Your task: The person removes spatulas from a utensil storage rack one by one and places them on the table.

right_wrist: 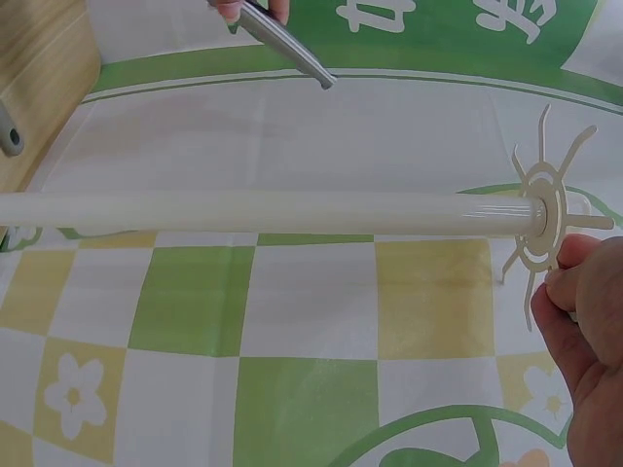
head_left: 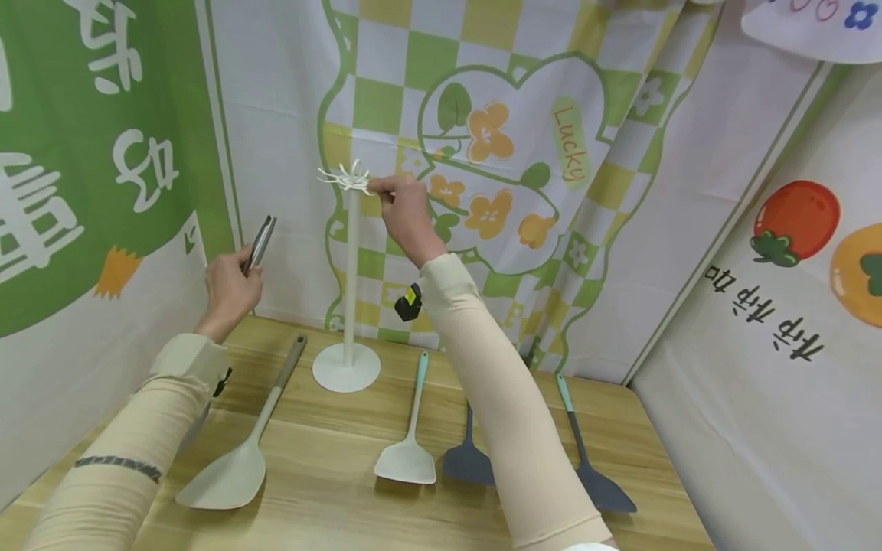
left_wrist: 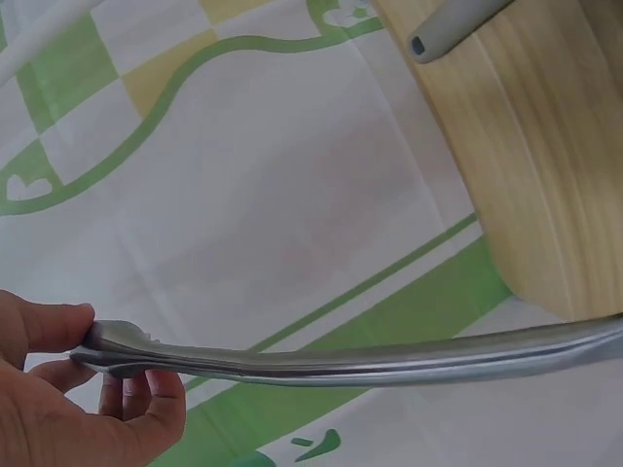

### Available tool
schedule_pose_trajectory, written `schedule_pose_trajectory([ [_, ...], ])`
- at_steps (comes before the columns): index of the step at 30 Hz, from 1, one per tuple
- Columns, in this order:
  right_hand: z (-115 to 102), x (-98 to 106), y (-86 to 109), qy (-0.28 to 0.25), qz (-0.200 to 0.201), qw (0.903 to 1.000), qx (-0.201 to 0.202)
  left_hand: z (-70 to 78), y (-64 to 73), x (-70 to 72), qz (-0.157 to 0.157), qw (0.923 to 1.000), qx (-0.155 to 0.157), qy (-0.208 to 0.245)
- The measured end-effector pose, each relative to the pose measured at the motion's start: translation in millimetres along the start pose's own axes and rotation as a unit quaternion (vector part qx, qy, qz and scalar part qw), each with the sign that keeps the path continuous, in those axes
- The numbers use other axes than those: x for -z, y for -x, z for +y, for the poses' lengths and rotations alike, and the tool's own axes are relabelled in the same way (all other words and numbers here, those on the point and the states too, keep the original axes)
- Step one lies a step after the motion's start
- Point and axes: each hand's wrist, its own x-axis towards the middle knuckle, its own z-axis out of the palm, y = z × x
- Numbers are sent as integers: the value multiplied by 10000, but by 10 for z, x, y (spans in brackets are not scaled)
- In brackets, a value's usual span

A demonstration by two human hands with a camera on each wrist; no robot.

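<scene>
My left hand (head_left: pixel 230 287) grips a pair of shiny metal tongs (left_wrist: pixel 389 365) by one end; the tongs' two long arms lie close together. To the right stands a white utensil rack (head_left: pixel 350 275), a pole on a round base with a ring of curved hooks (right_wrist: pixel 543 219) on top. The thumb and fingers of my right hand (head_left: pixel 408 214) pinch the edge of that hook ring. Between the left forearm and the rack lies a beige spatula (head_left: pixel 234 474). Right of the base is a smaller pale spatula (head_left: pixel 406 461) with a mint handle end.
A dark grey spatula (head_left: pixel 468 459) is partly hidden by the right forearm. Another dark spatula (head_left: pixel 599 486) lies farther right on the wooden table (head_left: pixel 324 490). Patterned cloth (head_left: pixel 386 46) hangs behind the rack, and printed walls stand at both sides.
</scene>
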Motion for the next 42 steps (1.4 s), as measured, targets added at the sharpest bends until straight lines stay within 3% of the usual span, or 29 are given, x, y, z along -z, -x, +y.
schedule_pose_trajectory([
  [16,9,14,2,100,-97,9999,87,-217,24,3,-141,9990,409,-135],
  [42,31,-1,10,15,37,9997,225,-520,36,-57,-212,9984,343,-401],
])
